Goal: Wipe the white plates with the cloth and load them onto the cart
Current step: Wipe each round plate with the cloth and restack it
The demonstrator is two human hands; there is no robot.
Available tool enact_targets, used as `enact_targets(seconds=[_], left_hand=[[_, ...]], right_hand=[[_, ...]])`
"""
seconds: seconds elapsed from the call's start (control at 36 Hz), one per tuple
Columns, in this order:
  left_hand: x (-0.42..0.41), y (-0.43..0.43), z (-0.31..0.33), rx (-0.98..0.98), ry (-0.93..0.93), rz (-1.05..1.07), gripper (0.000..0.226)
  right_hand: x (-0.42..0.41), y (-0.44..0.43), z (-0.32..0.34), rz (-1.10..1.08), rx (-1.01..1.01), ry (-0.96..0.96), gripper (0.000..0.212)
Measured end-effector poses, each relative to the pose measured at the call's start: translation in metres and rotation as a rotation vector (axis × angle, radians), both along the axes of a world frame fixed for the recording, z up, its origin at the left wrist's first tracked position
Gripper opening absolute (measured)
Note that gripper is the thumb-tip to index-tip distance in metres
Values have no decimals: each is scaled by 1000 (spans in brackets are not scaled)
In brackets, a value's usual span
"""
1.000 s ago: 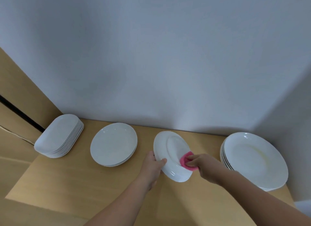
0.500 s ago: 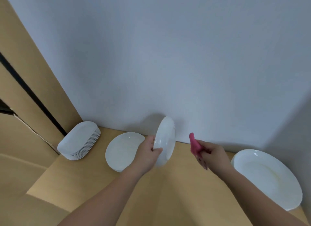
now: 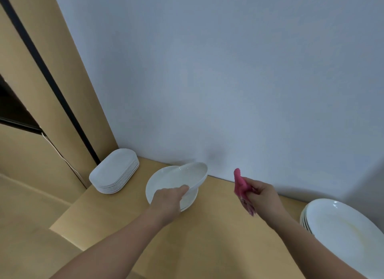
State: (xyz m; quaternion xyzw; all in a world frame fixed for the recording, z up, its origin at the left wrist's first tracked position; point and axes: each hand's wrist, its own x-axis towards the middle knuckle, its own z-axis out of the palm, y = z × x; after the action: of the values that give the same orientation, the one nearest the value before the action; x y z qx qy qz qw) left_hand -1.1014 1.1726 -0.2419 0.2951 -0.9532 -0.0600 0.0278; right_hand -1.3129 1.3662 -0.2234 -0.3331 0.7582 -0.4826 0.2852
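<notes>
My left hand (image 3: 168, 199) grips a white round plate (image 3: 196, 175) by its near rim and holds it tilted just over the stack of round white plates (image 3: 164, 182) on the wooden counter (image 3: 199, 233). To the right, apart from the plate, my right hand (image 3: 260, 192) grips a crumpled pink cloth (image 3: 241, 185); part of the cloth hangs below my fingers. No cart is in view.
A stack of oblong white plates (image 3: 115, 171) sits at the counter's back left corner, by a wooden panel (image 3: 47, 75). A stack of large oval white plates (image 3: 345, 231) fills the right end. A pale wall (image 3: 228, 70) runs directly behind the counter.
The cloth has come off the plate and my right hand drew back to the right. My left hand swung the plate left, from upright to tilted over the round stack. The view shifted right.
</notes>
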Motion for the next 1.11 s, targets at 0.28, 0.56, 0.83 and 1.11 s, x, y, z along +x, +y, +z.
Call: enact_targets(seconds=[0.28,0.56,0.83,1.11], left_hand=[[21,-18,-21,30,-76,-37,41],[24,-29,-35,68,-196,-156,34],[31,-47,-74,95,-250,-239,49],[28,-55,-83,25,-310,-218,42]], right_hand=[[32,-21,17,32,-59,29,40],[59,-34,25,-6,-59,44,33],[71,-39,17,-96,-46,15,28],[73,-42,8,-139,-33,-11,34]])
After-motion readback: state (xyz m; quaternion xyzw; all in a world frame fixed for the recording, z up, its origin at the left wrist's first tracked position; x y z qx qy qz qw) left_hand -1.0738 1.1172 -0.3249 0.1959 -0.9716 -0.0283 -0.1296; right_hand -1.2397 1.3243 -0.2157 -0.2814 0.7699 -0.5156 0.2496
